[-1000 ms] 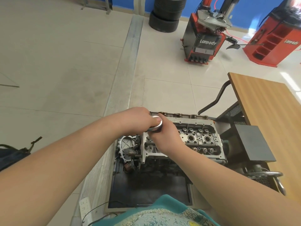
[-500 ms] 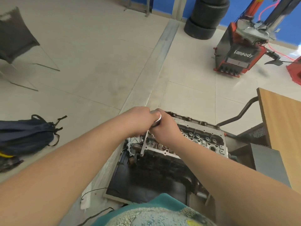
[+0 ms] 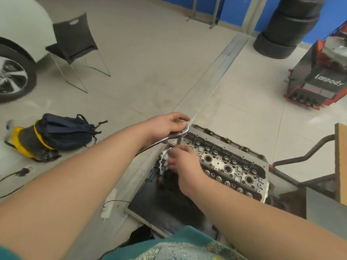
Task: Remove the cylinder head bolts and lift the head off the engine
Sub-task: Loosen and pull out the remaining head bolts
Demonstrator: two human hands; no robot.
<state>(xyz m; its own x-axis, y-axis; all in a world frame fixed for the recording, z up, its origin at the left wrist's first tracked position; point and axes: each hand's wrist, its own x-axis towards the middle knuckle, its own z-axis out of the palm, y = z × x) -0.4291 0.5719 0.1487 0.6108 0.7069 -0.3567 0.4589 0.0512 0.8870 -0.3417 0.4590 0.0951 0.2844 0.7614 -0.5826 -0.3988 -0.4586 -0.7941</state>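
Both hands work one bolt at the cylinder head (image 3: 225,164)'s near-left end; left hand (image 3: 165,124) grips the ratchet (image 3: 174,136), right hand (image 3: 183,160)'s blurred fingers steady the extension; keep it upright, I judge.

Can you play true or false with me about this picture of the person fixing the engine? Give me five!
1. The left hand holds a shiny ratchet wrench. True.
2. The cylinder head has already been lifted off. False: it sits on the engine.
3. The right hand is up in the air, far from the engine. False: it is down at the near end of the cylinder head.
4. A dark bag lies on the floor to the left. True.
5. The chair is red. False: it is dark grey.
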